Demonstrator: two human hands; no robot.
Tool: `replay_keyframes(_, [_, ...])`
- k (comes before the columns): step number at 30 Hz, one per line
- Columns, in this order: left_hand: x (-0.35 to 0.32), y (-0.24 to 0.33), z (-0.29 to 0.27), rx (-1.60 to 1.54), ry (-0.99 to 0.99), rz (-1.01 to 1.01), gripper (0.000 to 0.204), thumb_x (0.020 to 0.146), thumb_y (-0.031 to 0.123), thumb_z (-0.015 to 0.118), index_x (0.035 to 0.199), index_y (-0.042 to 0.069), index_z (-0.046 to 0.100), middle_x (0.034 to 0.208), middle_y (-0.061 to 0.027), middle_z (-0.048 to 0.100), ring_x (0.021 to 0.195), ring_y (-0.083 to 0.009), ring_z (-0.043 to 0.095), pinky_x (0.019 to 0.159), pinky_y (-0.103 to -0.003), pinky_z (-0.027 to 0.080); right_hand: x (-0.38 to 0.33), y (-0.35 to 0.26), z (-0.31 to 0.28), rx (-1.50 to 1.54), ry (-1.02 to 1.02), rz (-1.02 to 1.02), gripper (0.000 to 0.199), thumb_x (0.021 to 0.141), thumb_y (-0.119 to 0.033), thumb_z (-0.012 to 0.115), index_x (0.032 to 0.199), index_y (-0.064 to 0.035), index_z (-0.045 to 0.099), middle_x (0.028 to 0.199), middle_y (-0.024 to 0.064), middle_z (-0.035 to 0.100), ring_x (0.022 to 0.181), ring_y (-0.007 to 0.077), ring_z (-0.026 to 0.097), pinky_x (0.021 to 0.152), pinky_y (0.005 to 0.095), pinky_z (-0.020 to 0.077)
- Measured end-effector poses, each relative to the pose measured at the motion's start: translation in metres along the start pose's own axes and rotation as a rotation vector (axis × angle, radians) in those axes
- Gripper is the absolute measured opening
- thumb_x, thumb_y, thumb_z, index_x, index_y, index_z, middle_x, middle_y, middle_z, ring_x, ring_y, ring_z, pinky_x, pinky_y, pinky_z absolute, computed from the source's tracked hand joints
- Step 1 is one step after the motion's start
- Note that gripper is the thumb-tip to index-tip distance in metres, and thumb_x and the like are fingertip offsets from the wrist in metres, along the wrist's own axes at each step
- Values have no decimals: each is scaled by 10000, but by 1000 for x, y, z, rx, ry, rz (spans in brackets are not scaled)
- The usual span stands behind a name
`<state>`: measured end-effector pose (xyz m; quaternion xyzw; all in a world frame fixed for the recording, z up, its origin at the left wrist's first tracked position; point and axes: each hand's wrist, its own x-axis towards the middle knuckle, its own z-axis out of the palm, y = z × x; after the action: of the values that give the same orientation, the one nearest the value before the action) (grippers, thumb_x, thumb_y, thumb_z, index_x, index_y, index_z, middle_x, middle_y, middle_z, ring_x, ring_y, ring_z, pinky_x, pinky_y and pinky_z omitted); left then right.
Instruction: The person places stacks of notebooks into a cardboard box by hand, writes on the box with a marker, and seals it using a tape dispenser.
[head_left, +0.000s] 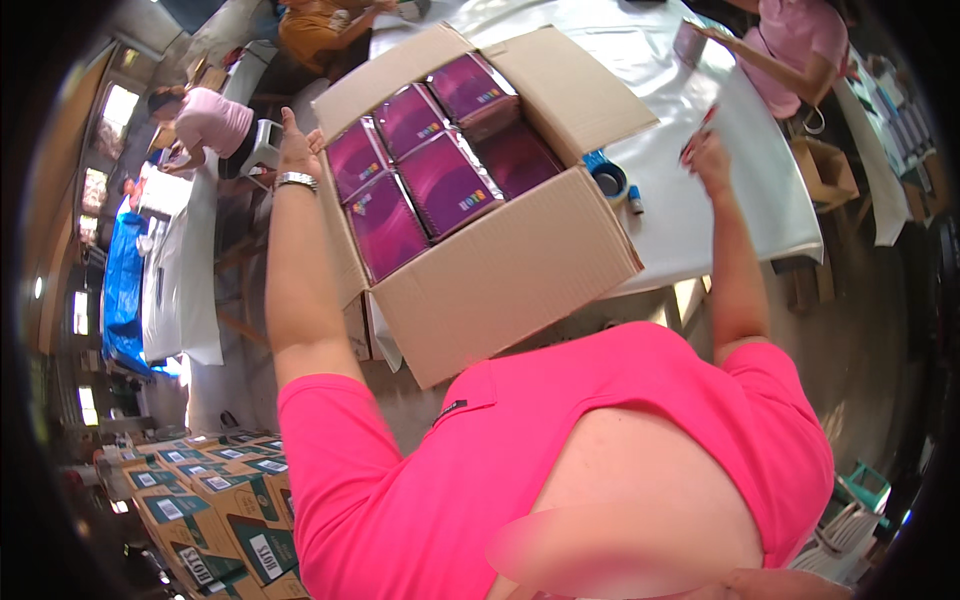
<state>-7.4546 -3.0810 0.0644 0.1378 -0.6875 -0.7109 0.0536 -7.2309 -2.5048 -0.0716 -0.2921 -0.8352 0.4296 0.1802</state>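
A large open cardboard box (500, 275) stands before me at the near edge of the table. Stacks of shiny purple spiral notebooks (448, 185) fill it in two rows; the stack at the right sits lower than its neighbours. My left hand (297, 152), with a metal watch on the wrist, is at the box's left side. Its thumb points up and its fingers are apart, toward the cardboard; whether they touch it I cannot tell. Out over the table to the right, my right hand (710, 162) is closed around a slim red object (697, 136), its kind unclear.
Right of the box, a blue tape roll (606, 178) and a small blue bottle (635, 200) lie on the white-covered table (740, 215). People sit at the far side and at a left table (185, 270). Printed cartons (215, 500) are stacked at lower left; an open carton (823, 170) stands right.
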Motion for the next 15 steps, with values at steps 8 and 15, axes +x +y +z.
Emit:
replay_keyframes(8, [15, -27, -3, 365, 138, 182, 1137, 711, 818, 379, 1432, 1, 54, 1309, -305, 342, 1222, -390, 343, 1030, -443, 296, -20, -321, 13, 811, -273, -858, 94, 811, -118, 656, 839, -35, 621, 694, 2, 581, 596, 73, 530, 545, 223, 444])
replay_keyframes(15, [-38, -44, 10, -568, -181, 164, 946, 796, 776, 277, 1254, -34, 448, 1117, -208, 583, 1022, -253, 563, 905, -351, 449, -66, -452, 110, 812, -247, -1400, 165, 719, -101, 701, 818, -7, 609, 758, 91, 657, 637, 132, 603, 544, 256, 474])
